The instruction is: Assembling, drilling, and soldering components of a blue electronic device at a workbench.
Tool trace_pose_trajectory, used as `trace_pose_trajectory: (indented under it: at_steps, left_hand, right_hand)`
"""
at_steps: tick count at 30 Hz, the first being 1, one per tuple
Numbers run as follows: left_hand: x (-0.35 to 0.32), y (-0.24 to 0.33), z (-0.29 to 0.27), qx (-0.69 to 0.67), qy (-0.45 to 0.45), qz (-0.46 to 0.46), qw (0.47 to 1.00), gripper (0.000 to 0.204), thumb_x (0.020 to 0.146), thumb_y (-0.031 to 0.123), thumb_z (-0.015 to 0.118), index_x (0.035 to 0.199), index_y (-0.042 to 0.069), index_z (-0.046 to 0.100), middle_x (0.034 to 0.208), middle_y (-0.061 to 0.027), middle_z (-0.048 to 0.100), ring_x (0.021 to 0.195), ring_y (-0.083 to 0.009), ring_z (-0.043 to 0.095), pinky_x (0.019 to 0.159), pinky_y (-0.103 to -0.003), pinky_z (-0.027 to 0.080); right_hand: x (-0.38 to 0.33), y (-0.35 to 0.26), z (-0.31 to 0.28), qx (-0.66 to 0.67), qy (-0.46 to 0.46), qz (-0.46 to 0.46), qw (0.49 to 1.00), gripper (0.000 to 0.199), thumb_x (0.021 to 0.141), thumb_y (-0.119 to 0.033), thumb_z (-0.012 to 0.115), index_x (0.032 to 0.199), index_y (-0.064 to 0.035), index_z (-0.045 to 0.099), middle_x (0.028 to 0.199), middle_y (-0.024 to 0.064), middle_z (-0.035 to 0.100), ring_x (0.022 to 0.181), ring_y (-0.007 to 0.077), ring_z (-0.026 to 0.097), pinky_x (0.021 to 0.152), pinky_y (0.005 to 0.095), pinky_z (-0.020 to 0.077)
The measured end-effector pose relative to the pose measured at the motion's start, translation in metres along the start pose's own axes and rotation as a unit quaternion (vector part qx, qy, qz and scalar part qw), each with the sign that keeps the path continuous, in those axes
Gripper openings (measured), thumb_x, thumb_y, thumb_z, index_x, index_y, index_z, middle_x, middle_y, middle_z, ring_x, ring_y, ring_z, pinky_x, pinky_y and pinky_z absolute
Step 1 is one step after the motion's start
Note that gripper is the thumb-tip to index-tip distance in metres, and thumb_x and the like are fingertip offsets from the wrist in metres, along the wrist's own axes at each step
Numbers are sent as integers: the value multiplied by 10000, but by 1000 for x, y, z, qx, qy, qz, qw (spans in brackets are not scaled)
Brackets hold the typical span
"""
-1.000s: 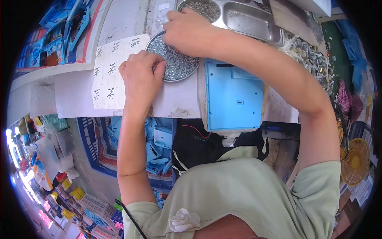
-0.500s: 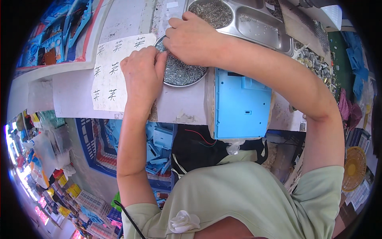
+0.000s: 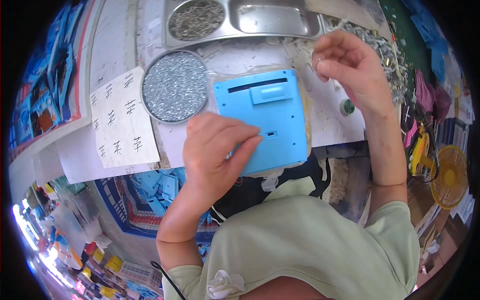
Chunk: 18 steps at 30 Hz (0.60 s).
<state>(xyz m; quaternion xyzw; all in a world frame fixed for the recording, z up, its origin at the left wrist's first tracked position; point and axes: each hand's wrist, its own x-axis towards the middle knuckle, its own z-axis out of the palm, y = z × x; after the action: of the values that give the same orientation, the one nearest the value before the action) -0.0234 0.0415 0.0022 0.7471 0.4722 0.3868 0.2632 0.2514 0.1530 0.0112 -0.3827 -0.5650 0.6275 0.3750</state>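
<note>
A light blue plastic housing point(image 3: 252, 115) lies on the table in front of me, with a long slot at its far end, a raised block beside the slot and small holes. My left hand point(image 3: 215, 147) reaches over its left edge, thumb and index fingertip pinched together; anything between them is too small to name. To the left is a round dish point(image 3: 143, 97) filled with small silvery screws point(image 3: 175, 87). Out to the right, my right hand point(image 3: 355, 70) is raised above the table, fingers curled toward the thumb; a tiny speck shows at the fingertips.
A steel compartment tray point(image 3: 277, 31) at the back holds small metal parts point(image 3: 196, 20). Loose parts point(image 3: 390, 65) are heaped at the right. A small green-topped container point(image 3: 347, 106) stands below my right hand. Handwritten paper point(image 3: 122, 120) lies left; a blue crate point(image 3: 117, 200) stands below.
Both hands have left the screw dish. My left hand has come down over the housing's edge; my right hand has swung far right. The view has shifted, bringing the housing toward the middle.
</note>
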Motion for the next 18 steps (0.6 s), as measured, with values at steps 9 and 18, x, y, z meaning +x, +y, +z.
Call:
trace_pose_trajectory:
  at_steps: [9, 18]
  left_hand:
    - [34, 5, 51, 190, -48, 135, 971, 225, 715, 132, 849, 902, 160, 727, 822, 27, 617, 782, -182, 570, 791, -375, 377]
    - [30, 3, 57, 213, -44, 136, 967, 209, 737, 167, 838, 907, 165, 716, 800, 27, 595, 727, -177, 563, 776, -385, 373]
  right_hand:
    - [-39, 15, -3, 84, 57, 95, 990, 194, 862, -11, 749, 1048, 43, 736, 903, 97, 745, 827, 139, 700, 752, 275, 571]
    - [-1, 21, 11, -167, 37, 18, 985, 140, 823, -80, 774, 939, -3, 774, 882, 56, 742, 817, 101, 669, 747, 261, 529]
